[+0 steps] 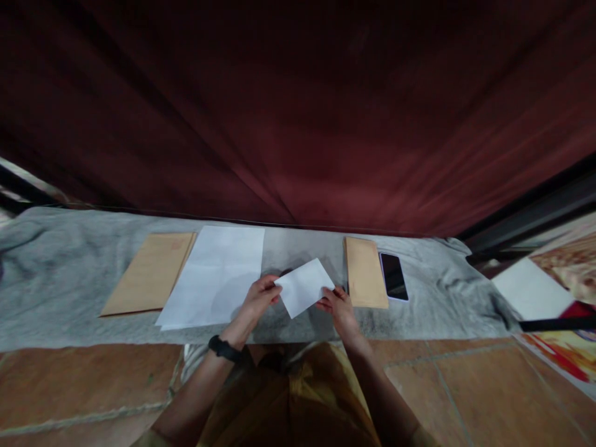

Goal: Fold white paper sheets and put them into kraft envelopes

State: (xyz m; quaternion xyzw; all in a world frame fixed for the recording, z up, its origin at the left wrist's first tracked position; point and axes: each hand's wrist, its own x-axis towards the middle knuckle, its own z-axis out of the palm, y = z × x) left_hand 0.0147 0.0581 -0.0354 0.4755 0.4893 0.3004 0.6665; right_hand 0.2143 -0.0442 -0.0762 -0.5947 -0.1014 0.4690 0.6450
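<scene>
Between my hands is a small white sheet of paper (303, 288), held tilted above the grey cloth. My left hand (259, 297) pinches its left corner, thumb on top. At the right corner, my right hand (337, 304) grips it between thumb and fingers. Larger white sheets (218, 273) lie in a slightly uneven stack just left of my left hand. Brown envelopes (151, 270) rest partly beside that stack, further left. To the right of my right hand lies a smaller stack of brown envelopes (365, 273).
A phone (394, 277) with a dark screen lies beside the smaller envelopes. Grey cloth (433, 292) covers the long narrow surface. A dark red drape (298, 136) rises behind it. Tiled floor (484, 379) shows in front, with printed sheets (565, 354) at far right.
</scene>
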